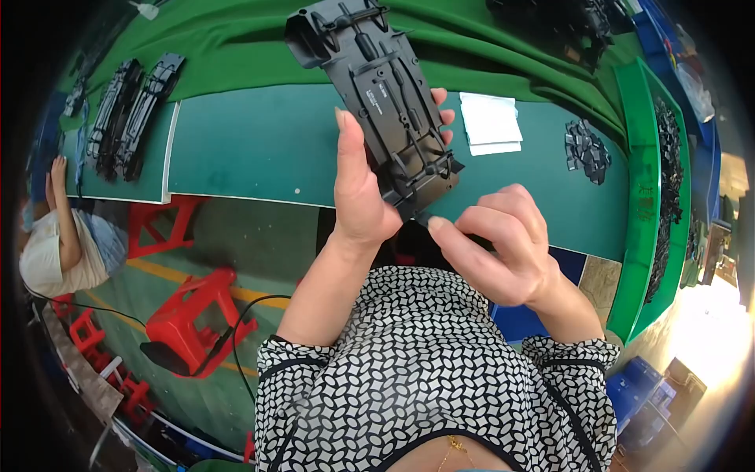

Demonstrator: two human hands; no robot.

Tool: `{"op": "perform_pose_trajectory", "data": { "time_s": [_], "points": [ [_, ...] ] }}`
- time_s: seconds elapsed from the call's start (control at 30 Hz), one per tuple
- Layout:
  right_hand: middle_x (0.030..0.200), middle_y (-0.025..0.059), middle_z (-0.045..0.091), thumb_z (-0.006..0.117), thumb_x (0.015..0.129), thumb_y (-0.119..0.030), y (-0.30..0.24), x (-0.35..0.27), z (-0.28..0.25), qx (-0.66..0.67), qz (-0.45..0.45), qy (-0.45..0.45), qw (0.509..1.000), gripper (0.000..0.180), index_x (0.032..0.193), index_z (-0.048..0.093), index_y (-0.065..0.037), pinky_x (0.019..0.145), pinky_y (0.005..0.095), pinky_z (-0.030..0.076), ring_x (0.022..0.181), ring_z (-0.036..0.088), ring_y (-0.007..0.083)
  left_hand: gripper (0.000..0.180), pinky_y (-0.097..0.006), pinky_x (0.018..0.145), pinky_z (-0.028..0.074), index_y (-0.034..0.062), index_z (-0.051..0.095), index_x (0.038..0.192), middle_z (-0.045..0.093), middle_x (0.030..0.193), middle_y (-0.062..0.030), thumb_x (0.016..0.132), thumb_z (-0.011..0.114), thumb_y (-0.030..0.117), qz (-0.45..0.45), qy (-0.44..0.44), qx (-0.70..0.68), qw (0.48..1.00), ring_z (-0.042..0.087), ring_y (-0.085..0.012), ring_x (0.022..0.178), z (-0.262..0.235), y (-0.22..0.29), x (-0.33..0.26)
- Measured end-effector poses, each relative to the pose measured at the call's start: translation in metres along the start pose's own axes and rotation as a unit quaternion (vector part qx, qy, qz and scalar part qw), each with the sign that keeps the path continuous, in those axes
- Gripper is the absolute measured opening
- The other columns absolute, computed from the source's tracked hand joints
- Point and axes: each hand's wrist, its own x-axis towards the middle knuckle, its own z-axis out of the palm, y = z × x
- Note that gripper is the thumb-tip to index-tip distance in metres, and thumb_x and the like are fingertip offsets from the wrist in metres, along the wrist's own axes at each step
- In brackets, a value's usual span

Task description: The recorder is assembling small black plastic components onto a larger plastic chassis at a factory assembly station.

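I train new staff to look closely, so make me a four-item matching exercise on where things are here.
1. long black part
2. white sheets
3. nearest red stool
4. green bin

A. on the floor, to the left
B. at the table's right end, holding small black pieces
C. in the left hand
D. lying flat on the table

Pairs: 1-C, 2-D, 3-A, 4-B

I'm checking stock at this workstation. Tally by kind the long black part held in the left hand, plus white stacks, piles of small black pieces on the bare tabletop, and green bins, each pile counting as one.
Long black part in the left hand: 1
White stack: 1
Pile of small black pieces on the tabletop: 1
Green bin: 1
Total: 4
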Motion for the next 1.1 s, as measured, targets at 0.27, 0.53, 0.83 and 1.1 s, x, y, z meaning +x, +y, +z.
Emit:
{"op": "perform_pose_trajectory", "data": {
  "time_s": [0.27, 0.53, 0.83, 1.1],
  "points": [
    [0.072, 0.0031, 0.043, 0.070, 0.055, 0.005, 0.001, -0.002, 0.016, 0.028, -0.026, -0.038, 0.999, 0.029, 0.084, 0.064, 0.004, 0.047, 0.0286, 0.035, 0.058, 0.046, 0.0166, 0.078, -0.039, 0.091, 0.047, 0.0005, 0.033, 0.134, 0.044, 0.130, -0.0151, 0.089, 0.025, 0.064, -0.001, 0.012, 0.017, 1.000, 0.050, -0.0253, 0.112, -0.002, 0.000, -0.002],
    [0.072, 0.0030, 0.043, 0.071, 0.057, 0.004, 0.002, 0.000, 0.021, 0.013, -0.037, -0.054, 0.998, 0.028, 0.084, 0.064, 0.004, 0.048, 0.0284, 0.037, 0.059, 0.047, 0.0167, 0.078, -0.037, 0.087, 0.049, 0.0001, 0.035, 0.132, 0.047, 0.127, -0.0140, 0.089, 0.024, 0.064, 0.009, 0.020, 0.027, 0.999, 0.052, -0.0228, 0.107, -0.002, -0.003, -0.002],
    [0.073, 0.0033, 0.046, 0.070, 0.057, 0.002, 0.003, 0.001, 0.019, 0.013, -0.043, -0.071, 0.996, 0.027, 0.084, 0.065, 0.005, 0.049, 0.0284, 0.038, 0.061, 0.048, 0.0171, 0.079, -0.034, 0.086, 0.048, 0.0002, 0.036, 0.132, 0.048, 0.126, -0.0136, 0.089, 0.025, 0.066, 0.012, 0.023, 0.038, 0.999, 0.052, -0.0210, 0.106, -0.002, -0.005, -0.002],
    [0.074, 0.0042, 0.046, 0.067, 0.056, -0.001, 0.000, 0.003, 0.018, 0.015, -0.040, -0.088, 0.995, 0.032, 0.088, 0.065, 0.007, 0.051, 0.0289, 0.039, 0.063, 0.049, 0.0177, 0.056, -0.029, 0.088, 0.045, 0.0036, 0.038, 0.127, 0.052, 0.121, -0.0110, 0.096, 0.030, 0.049, 0.035, -0.001, 0.019, 0.999, 0.052, -0.0161, 0.107, -0.004, -0.005, -0.004]
  ]
}}
